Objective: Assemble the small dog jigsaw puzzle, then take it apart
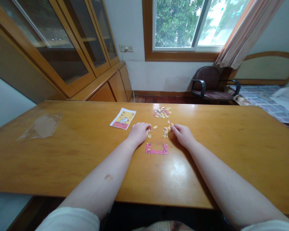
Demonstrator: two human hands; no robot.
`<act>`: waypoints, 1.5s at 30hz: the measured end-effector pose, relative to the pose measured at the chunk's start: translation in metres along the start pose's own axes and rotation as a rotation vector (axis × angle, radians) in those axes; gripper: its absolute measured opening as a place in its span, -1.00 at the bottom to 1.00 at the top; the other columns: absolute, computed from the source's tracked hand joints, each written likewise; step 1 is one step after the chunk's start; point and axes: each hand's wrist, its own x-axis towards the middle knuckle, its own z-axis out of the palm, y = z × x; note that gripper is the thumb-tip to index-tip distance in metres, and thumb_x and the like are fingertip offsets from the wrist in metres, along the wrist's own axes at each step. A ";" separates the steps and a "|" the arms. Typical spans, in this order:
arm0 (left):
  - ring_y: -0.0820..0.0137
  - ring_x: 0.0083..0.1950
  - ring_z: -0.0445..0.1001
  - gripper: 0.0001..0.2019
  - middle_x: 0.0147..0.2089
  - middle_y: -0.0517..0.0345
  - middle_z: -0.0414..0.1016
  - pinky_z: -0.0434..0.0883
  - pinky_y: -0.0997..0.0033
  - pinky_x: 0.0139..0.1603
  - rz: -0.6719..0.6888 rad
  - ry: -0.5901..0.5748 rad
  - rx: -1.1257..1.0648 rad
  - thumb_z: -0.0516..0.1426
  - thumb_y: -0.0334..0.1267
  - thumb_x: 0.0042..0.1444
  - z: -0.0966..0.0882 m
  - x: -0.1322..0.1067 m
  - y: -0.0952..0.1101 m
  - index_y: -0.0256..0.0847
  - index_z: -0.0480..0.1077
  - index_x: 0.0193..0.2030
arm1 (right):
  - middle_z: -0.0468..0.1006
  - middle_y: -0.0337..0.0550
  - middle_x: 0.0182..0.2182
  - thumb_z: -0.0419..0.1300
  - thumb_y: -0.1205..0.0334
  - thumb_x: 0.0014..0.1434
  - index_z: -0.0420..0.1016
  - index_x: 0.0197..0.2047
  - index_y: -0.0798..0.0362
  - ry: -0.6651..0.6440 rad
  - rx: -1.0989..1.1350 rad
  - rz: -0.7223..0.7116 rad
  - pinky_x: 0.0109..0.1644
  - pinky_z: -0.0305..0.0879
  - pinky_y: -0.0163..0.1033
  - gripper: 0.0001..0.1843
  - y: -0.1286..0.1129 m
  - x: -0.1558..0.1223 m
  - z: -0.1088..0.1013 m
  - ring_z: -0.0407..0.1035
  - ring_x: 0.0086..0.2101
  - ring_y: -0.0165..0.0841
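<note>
My left hand (139, 132) rests on the table with its fingertips closed on a small yellow-and-pink puzzle piece (150, 129). Just beside it lie two loose yellow pieces. Opposite, my right hand (183, 134) pinches a yellow puzzle piece, mostly hidden by the fingers, next to other yellow pieces (169, 122). A short joined yellow strip (165, 132) lies left of the right fingertips. Nearer to me is a U-shaped joined pink puzzle section (156, 152). A heap of mixed loose pieces (162, 112) sits beyond both hands.
A picture card (123, 118) with a white animal on yellow and pink lies left of the pieces. A clear plastic bag (42, 126) is at the left of the wooden table (91, 160). Behind stand a glass-door cabinet (86, 77) and an office chair (208, 81).
</note>
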 end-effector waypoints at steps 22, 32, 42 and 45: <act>0.06 0.22 0.28 -0.62 0.20 -0.01 0.42 0.22 0.01 0.23 -0.158 0.059 0.062 -0.01 -0.31 0.20 0.005 0.001 -0.010 -0.04 0.49 0.09 | 0.40 -0.22 -0.59 -0.06 -0.07 0.28 0.36 -0.50 0.02 -0.001 0.001 -0.014 -0.34 0.13 -0.26 -0.55 0.000 0.000 0.000 0.30 -0.47 -0.32; 0.08 0.13 0.38 -0.67 0.11 0.00 0.49 0.29 0.05 0.16 -0.242 0.080 0.047 0.00 -0.20 0.25 0.003 0.006 -0.024 -0.05 0.49 0.05 | 0.40 -0.22 -0.59 -0.06 -0.07 0.27 0.37 -0.47 0.02 -0.014 0.015 -0.002 -0.34 0.12 -0.27 -0.56 -0.002 -0.001 -0.002 0.31 -0.46 -0.31; 0.11 0.06 0.44 -0.77 -0.01 0.00 0.56 0.38 0.09 0.09 -0.292 0.065 0.048 0.09 -0.25 0.18 0.001 0.009 -0.023 -0.13 0.55 -0.12 | 0.39 -0.22 -0.59 -0.06 -0.06 0.27 0.40 -0.46 0.04 -0.009 0.005 -0.008 -0.34 0.12 -0.27 -0.56 -0.002 0.000 -0.002 0.31 -0.46 -0.32; 0.12 0.08 0.44 -0.76 0.01 -0.01 0.55 0.39 0.13 0.11 -0.313 0.063 0.034 0.10 -0.26 0.17 0.001 0.010 -0.024 -0.15 0.55 -0.09 | 0.39 -0.22 -0.59 -0.06 -0.06 0.26 0.39 -0.46 0.04 -0.016 0.005 -0.003 -0.35 0.11 -0.27 -0.55 -0.003 -0.001 -0.002 0.31 -0.47 -0.32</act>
